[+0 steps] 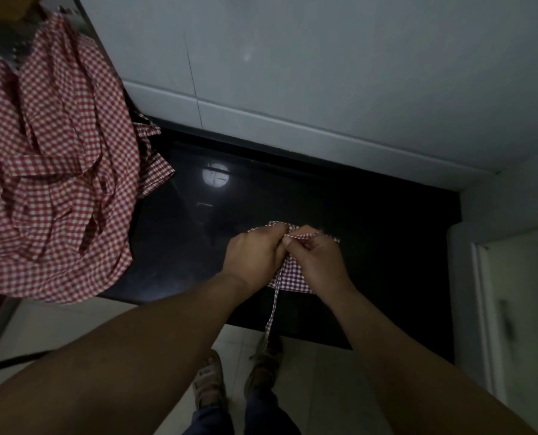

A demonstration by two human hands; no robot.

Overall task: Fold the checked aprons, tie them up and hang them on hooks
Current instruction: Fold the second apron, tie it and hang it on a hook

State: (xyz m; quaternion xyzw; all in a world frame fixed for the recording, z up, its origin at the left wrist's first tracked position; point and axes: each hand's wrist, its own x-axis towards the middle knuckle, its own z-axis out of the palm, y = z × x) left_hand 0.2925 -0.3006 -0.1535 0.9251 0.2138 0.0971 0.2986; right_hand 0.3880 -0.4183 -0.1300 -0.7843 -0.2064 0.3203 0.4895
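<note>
Checked apron number one, a small folded bundle (289, 274), lies on the dark glossy counter (387, 246) right in front of the person, mostly hidden under both hands. The left hand (255, 255) has its fingers (277, 233) curled onto the gathered top edge of the bundle. The right hand (316, 259) pinches a fold of the same checked cloth just beside it, so both grips are closed on fabric. One strap (272, 312) trails from the bundle over the counter's front edge and hangs toward the floor.

Folding of this piece looks finished and the tying seems to be under way; whether a knot is formed yet cannot be told, as the hands cover it. A large crumpled pile of checked aprons (57, 152) sits well apart at the left end of the counter, unfolded. By that pile, most of the job remains: folding, tying and all the hanging. No hooks are in view.
</note>
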